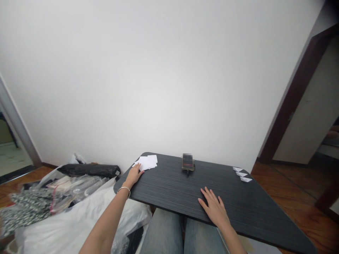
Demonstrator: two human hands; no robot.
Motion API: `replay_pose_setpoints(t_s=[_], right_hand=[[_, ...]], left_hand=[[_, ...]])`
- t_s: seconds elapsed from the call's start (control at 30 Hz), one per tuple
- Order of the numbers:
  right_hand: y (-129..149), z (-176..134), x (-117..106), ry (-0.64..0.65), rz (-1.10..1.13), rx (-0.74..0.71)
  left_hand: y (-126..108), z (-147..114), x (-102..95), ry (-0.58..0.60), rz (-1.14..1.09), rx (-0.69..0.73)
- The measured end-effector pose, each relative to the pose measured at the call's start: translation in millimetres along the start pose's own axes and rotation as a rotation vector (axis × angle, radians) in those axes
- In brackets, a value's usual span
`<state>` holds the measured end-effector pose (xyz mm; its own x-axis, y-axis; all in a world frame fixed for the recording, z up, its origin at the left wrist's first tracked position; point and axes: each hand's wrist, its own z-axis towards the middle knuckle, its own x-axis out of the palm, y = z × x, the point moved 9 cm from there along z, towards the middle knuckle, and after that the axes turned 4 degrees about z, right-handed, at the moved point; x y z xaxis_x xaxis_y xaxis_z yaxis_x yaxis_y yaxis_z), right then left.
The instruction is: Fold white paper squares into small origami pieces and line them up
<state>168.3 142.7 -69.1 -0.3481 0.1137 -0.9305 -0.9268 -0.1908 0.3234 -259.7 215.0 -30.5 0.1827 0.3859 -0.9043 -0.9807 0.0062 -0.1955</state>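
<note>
Loose sheets of white paper (147,162) lie in an uneven pile at the back left of the dark table (169,187). My left hand (134,174) rests at the pile's near left edge, fingertips on the paper, fingers apart and gripping nothing that I can see. Further right, my right hand (214,207) lies palm down near the table's front edge, its fingers spread and empty. Three small folded white papers (241,174), shaped like boats, sit in a row by the right back edge.
A dark device (188,162), partly pixelated, stands at the table's back middle with a short cable. White wall (169,88) rises behind. Plastic-wrapped bundles (79,215) and a long black bag (90,170) cover the floor at left. A dark door frame (291,95) is at right.
</note>
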Motion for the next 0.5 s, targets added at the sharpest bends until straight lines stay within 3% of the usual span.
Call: replay_pose_setpoints(t_s=[0.2, 0.5], right_hand=[[0, 0, -1, -0.004, -0.006, -0.004], [1, -1, -2, -0.002, 0.005, 0.000]], left_hand=[[7, 9, 1.5, 0.033, -0.049, -0.002], [-1, 0, -17.3, 0.030, -0.084, -0.057]])
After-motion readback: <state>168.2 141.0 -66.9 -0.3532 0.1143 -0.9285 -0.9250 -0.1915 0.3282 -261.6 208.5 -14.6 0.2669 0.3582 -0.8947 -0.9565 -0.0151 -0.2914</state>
